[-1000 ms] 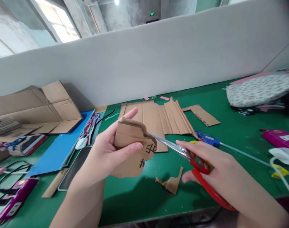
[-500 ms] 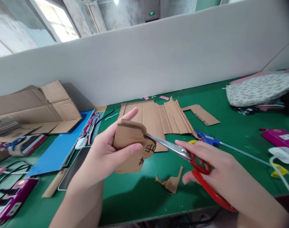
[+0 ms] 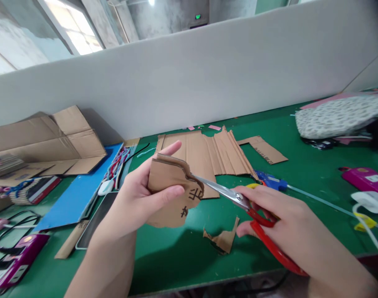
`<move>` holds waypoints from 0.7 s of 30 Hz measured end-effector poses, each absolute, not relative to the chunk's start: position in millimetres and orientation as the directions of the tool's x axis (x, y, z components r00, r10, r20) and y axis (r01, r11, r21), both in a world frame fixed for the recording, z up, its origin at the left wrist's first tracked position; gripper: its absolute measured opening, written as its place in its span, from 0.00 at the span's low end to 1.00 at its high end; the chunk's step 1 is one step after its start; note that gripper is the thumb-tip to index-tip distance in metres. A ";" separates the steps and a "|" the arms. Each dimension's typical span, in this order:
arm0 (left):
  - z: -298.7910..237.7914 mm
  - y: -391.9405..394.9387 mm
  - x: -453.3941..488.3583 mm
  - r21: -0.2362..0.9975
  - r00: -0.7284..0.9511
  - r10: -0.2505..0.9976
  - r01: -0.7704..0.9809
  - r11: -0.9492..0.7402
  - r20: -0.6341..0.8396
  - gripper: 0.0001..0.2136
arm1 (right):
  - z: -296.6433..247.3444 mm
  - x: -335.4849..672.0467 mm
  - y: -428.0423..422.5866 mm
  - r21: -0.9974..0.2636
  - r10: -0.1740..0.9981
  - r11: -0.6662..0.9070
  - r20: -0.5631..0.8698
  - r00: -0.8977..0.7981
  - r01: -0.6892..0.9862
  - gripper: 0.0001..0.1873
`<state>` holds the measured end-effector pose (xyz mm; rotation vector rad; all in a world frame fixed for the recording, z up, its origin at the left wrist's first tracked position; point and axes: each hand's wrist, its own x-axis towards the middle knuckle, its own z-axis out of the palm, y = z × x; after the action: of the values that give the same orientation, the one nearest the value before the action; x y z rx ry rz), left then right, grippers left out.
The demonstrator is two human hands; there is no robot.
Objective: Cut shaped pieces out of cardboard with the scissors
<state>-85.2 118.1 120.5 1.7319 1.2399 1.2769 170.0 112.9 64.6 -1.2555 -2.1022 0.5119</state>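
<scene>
Between the thumb and fingers of my left hand (image 3: 145,194) is a brown cardboard piece (image 3: 168,176) with dark printed characters and a wavy cut edge. It seems to be layered along its top edge. My right hand (image 3: 285,215) grips red-handled scissors (image 3: 269,240) whose metal blades reach left to the cardboard's right edge. The blade tips meet the notch there; how far they enter is hard to see. A torn cardboard scrap (image 3: 224,240) lies on the table beneath the scissors.
A large cardboard sheet (image 3: 189,151) lies behind my hands, with an L-shaped cardboard strip (image 3: 268,150) to its right. A blue glue gun (image 3: 271,182) rests by the sheet. Left are a blue board (image 3: 77,198), a tablet (image 3: 97,219) and a purple power strip (image 3: 20,260).
The cardboard piece has tilted slightly in my left hand. The scissors have shifted very little and stay at its edge.
</scene>
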 end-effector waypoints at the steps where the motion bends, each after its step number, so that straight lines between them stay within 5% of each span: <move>1: 119.0 119.4 -87.6 0.886 0.095 0.938 0.307 -0.347 0.334 0.23 | 63.9 170.1 112.9 -0.612 0.878 0.478 0.333 -0.343 0.631 0.27; 7: 116.3 121.8 -93.9 0.899 0.132 0.944 0.289 -0.329 0.303 0.25 | 65.0 173.6 114.2 -0.653 0.893 0.449 0.327 -0.308 0.610 0.27; 11: 116.6 121.4 -93.5 0.909 0.139 0.946 0.266 -0.320 0.292 0.30 | 64.9 173.8 114.9 -0.629 0.893 0.450 0.303 -0.333 0.634 0.39; 21: 116.9 121.7 -88.5 0.882 0.110 0.936 0.314 -0.352 0.334 0.26 | 62.3 170.3 114.7 -0.633 0.902 0.428 0.254 -0.349 0.645 0.44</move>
<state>-88.5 121.7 116.9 1.7545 1.2228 1.2496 170.3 114.7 62.3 -1.2995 -2.1079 0.5791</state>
